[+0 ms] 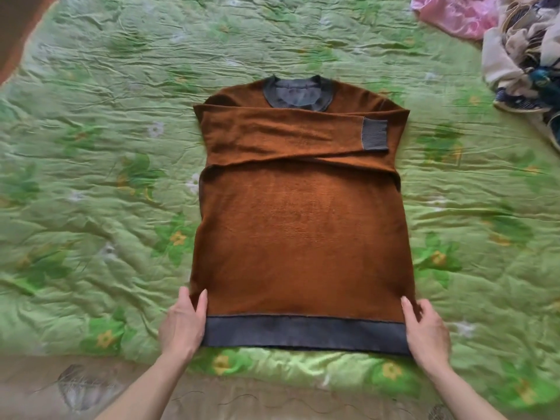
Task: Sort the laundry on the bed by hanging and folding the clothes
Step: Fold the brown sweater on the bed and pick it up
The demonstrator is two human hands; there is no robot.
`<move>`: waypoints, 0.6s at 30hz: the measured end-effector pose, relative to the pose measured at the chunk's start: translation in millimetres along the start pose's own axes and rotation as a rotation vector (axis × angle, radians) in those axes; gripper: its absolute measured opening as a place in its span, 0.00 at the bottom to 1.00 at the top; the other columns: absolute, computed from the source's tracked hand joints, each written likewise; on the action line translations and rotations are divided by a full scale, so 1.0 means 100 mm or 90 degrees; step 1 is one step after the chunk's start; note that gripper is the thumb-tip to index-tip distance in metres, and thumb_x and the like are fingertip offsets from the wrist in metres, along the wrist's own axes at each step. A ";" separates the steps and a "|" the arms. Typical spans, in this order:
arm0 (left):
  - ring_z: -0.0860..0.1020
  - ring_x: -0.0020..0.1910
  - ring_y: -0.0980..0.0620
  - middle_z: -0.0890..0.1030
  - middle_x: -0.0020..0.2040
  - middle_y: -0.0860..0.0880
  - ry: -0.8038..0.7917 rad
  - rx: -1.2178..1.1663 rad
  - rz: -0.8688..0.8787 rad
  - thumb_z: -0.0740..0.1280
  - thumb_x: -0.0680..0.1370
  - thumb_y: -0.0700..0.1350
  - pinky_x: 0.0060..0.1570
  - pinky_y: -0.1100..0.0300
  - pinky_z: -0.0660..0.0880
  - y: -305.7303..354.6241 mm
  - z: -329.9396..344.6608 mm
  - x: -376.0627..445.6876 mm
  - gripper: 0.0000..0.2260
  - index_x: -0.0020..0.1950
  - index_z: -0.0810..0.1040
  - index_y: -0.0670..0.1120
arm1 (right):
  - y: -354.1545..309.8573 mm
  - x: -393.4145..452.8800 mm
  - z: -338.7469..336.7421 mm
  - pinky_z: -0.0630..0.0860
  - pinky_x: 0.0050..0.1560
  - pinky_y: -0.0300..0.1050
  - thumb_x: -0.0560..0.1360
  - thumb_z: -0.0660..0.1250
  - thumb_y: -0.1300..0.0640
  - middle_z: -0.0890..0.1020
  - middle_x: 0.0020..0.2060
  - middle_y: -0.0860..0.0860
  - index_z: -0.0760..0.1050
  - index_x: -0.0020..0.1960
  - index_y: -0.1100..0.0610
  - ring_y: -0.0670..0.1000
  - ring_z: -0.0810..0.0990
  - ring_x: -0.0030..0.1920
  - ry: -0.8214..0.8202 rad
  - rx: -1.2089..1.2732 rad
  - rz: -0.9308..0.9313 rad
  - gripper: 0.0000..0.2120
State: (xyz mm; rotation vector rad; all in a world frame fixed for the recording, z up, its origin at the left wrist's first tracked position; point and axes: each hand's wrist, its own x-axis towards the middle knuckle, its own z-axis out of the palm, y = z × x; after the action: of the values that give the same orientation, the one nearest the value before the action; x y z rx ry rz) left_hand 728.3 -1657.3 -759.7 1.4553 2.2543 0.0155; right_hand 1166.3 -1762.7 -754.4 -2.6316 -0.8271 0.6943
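Note:
A rust-brown sweater (303, 231) with a dark grey collar, cuffs and hem band lies flat on the bed, neck away from me. Both sleeves are folded across its chest, and one grey cuff (375, 134) shows at the right. My left hand (181, 325) grips the sweater's lower left corner, thumb on top of the fabric and fingers along the outside edge. My right hand (427, 331) grips the lower right corner the same way, with the edge between thumb and fingers.
A wrinkled green floral quilt (106, 147) covers the bed. At the far right lies a heap of mixed laundry (521, 56), with a pink garment (454, 13) beside it. A beige sheet (91, 386) shows along the near edge.

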 end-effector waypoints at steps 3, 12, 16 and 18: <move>0.84 0.45 0.33 0.84 0.46 0.34 0.020 0.014 -0.018 0.64 0.83 0.54 0.44 0.43 0.79 0.11 0.02 -0.04 0.18 0.65 0.68 0.43 | -0.02 0.00 0.04 0.75 0.43 0.57 0.83 0.63 0.45 0.83 0.45 0.66 0.73 0.50 0.57 0.68 0.82 0.48 0.011 -0.028 0.003 0.15; 0.66 0.80 0.39 0.67 0.80 0.38 0.081 0.187 0.384 0.52 0.81 0.52 0.77 0.39 0.64 0.35 -0.01 0.02 0.29 0.80 0.69 0.42 | -0.25 0.02 0.23 0.73 0.61 0.65 0.79 0.61 0.55 0.72 0.67 0.62 0.73 0.71 0.61 0.66 0.74 0.65 0.196 -0.148 -0.291 0.22; 0.61 0.82 0.42 0.63 0.83 0.42 0.012 0.216 0.431 0.47 0.82 0.57 0.80 0.42 0.60 0.65 -0.06 0.29 0.31 0.83 0.64 0.44 | -0.91 0.30 0.34 0.67 0.75 0.62 0.84 0.62 0.53 0.65 0.80 0.58 0.66 0.80 0.58 0.60 0.63 0.80 0.078 -0.191 -0.412 0.25; 0.61 0.83 0.42 0.63 0.83 0.42 0.012 0.213 0.439 0.48 0.83 0.57 0.80 0.41 0.59 0.83 -0.06 0.50 0.31 0.83 0.64 0.45 | -1.22 0.47 0.42 0.59 0.80 0.59 0.85 0.60 0.49 0.58 0.83 0.54 0.59 0.83 0.54 0.55 0.54 0.83 0.027 -0.208 -0.422 0.29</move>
State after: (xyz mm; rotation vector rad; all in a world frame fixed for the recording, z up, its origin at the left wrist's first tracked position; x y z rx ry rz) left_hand 780.9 -1575.6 -751.7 2.3514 1.7118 -0.1383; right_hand 1122.7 -1632.6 -756.8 -2.3641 -1.7983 0.3357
